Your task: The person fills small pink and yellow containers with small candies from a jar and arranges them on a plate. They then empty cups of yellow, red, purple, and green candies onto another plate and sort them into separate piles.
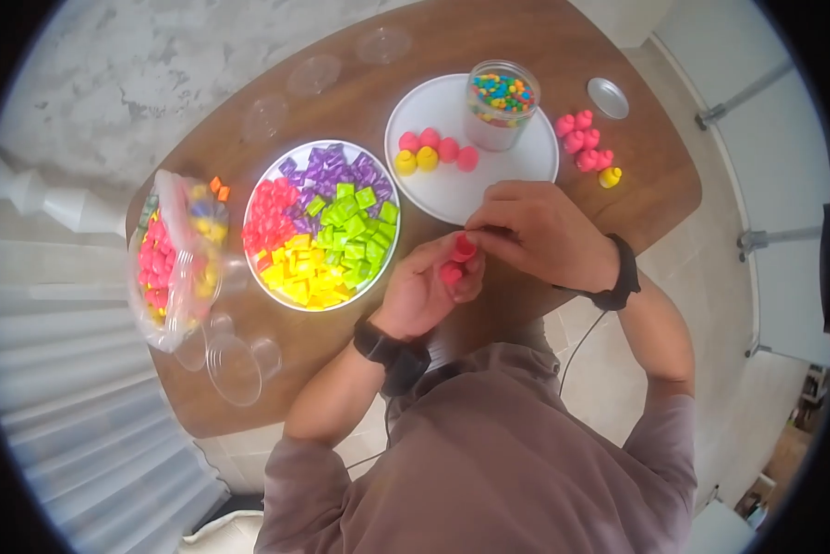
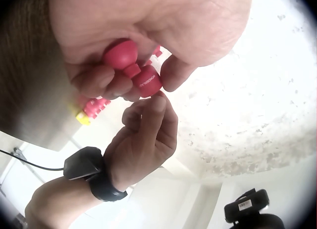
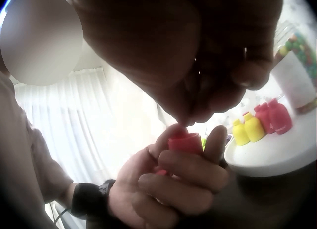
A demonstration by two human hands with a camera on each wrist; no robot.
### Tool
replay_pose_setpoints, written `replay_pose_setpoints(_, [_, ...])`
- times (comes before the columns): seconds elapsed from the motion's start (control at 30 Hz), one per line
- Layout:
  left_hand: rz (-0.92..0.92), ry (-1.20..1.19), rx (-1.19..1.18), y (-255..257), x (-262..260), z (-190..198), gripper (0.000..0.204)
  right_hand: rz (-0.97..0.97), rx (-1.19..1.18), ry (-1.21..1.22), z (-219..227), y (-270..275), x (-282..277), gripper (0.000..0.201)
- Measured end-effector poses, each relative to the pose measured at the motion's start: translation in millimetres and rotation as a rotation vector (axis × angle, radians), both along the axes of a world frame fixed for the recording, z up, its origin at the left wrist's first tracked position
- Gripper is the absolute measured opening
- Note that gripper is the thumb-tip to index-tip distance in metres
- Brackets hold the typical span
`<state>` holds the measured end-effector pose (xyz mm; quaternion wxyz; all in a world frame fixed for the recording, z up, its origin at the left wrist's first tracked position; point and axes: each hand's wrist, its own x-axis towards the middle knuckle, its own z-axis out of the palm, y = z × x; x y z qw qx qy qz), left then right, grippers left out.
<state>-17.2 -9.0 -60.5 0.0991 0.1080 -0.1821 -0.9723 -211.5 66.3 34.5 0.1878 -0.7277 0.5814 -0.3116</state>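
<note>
In the head view, just right of the frame's centre, my left grip (image 1: 422, 294) is closed round a pink cup (image 1: 465, 247), its mouth upward, with a round piece (image 1: 451, 273) tucked lower against the same fingers. My right grip (image 1: 542, 238) is over the mouth, fingertips together at the rim. I'm working by the table's (image 1: 664, 175) near edge, so I judge that anything slipping could drop to my lap or the floor. The white plate (image 1: 433, 198), with its jar (image 1: 502, 102) and row of little bottles (image 1: 428, 148), sits just above my right knuckles; a careless lift of that grip could knock the row over. In the left wrist view, the round piece lies in my curled fingers at upper centre, touching or nearly touching the lettered cup beside it. Two pieces in one grip is the weak point, I think: easing off one could free the other, and pressing harder could pinch the cup out of line. In the right wrist view, the cup's rim shows at lower centre, directly beneath my fingertips. Whether they pinch anything I cannot tell; a push off-centre there could tip the cup or spill whatever it may contain.
</note>
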Motion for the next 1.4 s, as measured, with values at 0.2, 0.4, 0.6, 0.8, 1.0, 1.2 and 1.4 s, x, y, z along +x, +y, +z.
replay_pose_setpoints(0.2, [-0.014,-0.008,0.037,-5,-3,2,0.03,-0.019,0.048,-0.034,2,2,1,0.013])
replay_pose_setpoints(0.4, [0.012,-0.065,0.061,-4,1,6,0.047,-0.075,0.004,-0.067,2,27,11,0.01])
replay_pose_setpoints(0.6, [0.17,-0.198,-0.033,-12,3,-5,0.04,-0.232,-0.214,0.401,-37,38,60,0.021])
replay_pose_setpoints(0.8, [0.118,-0.217,-0.149,-10,6,1,0.038,-0.442,-0.211,0.256,-65,34,84,0.024])
replay_pose_setpoints(1.0, [0.127,-0.284,-0.185,-1,0,10,0.038,-0.425,-0.158,0.194,-66,30,86,0.02])
replay_pose_setpoints(1.2, [0.348,-0.572,-0.919,-28,28,-47,0.031,-0.351,-0.226,0.187,-65,34,84,0.019])
replay_pose_setpoints(1.4, [0.312,-0.541,-0.975,-2,6,-7,0.028,-0.324,-0.491,0.373,-66,40,82,0.021])
